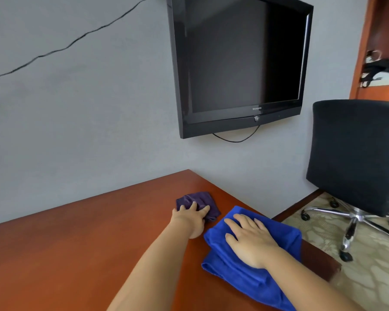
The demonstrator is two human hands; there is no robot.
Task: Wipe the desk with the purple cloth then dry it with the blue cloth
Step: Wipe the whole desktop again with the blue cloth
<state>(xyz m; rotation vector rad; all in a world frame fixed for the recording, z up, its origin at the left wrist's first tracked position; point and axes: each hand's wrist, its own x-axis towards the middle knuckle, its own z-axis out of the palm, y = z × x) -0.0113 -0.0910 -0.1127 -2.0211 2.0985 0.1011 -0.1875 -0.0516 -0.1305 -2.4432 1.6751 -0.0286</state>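
A small crumpled purple cloth point(200, 202) lies on the reddish-brown desk point(76, 243) near its far right corner. My left hand point(192, 219) rests on the cloth's near edge, fingers spread over it. To the right, a larger folded blue cloth point(238, 268) lies along the desk's right edge. My right hand point(249, 239) lies flat on top of it with straight fingers.
A black television point(240, 63) hangs on the grey wall above the desk's far corner, a cable looping under it. A black office chair point(355, 158) on wheels stands on the patterned floor to the right of the desk.
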